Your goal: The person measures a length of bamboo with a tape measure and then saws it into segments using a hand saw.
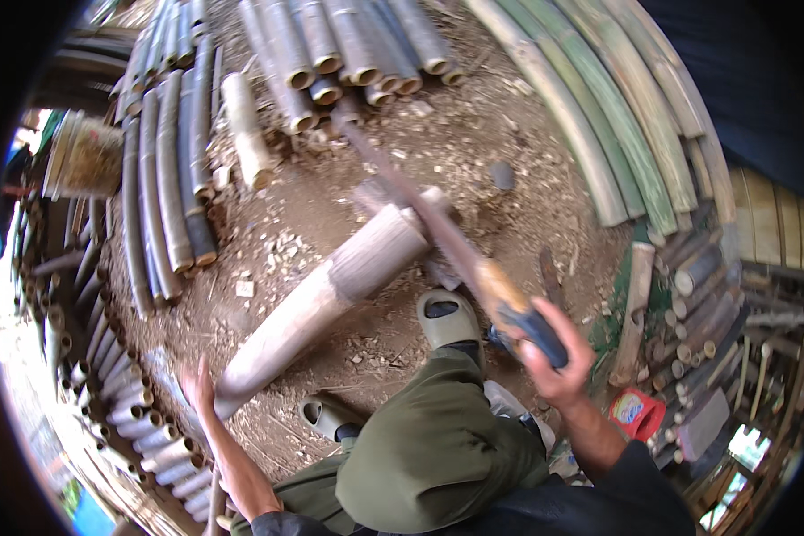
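A thick pale bamboo piece (286,326) lies slanted across the ground, its far end raised on a short wooden block (372,195). In my right hand (558,357) is a handsaw, fingers wrapped round its dark grip. The long, brownish saw blade (402,188) passes beside the cut far end of the bamboo; whether it touches is unclear from blur. My left hand (198,389) is at the near left end of the bamboo, fingers stretched out and holding nothing. It seems beside the bamboo; contact cannot be made out.
Bundles of dark bamboo poles (165,179) lie at the far left and far middle, green poles (590,116) at the far right. My sandalled foot (447,320) stands close to the bamboo. A red container (636,414) sits at right by stacked bamboo. Wood chips litter the dirt.
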Demonstrator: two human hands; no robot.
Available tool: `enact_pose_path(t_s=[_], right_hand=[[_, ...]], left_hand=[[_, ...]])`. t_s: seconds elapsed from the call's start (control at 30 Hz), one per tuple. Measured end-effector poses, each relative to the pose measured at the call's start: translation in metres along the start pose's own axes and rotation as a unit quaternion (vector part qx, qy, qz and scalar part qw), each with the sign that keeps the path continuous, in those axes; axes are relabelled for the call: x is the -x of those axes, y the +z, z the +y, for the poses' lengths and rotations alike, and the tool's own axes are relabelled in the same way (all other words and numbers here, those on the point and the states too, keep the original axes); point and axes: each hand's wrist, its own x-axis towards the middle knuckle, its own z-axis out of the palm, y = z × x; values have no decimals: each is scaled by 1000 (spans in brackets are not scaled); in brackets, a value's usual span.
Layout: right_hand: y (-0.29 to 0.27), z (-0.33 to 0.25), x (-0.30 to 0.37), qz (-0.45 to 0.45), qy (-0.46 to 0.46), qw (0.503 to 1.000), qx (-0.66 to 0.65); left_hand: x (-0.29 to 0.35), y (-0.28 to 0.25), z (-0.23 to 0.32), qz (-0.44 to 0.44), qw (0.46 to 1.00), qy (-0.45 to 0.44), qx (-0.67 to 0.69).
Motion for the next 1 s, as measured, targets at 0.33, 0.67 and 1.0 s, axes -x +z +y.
enact_pose_path(t_s=[0.33, 0.67, 1.0], right_hand=[[-34, -21, 37, 162, 67, 980, -94], [-59, -6, 47, 180, 19, 979, -95], [-88, 10, 74, 117, 101, 981, -117]], left_hand=[[43, -49, 282, -271, 891, 357, -76], [65, -14, 307, -87, 920, 381, -14], [196, 47, 459, -218, 886, 403, -77]])
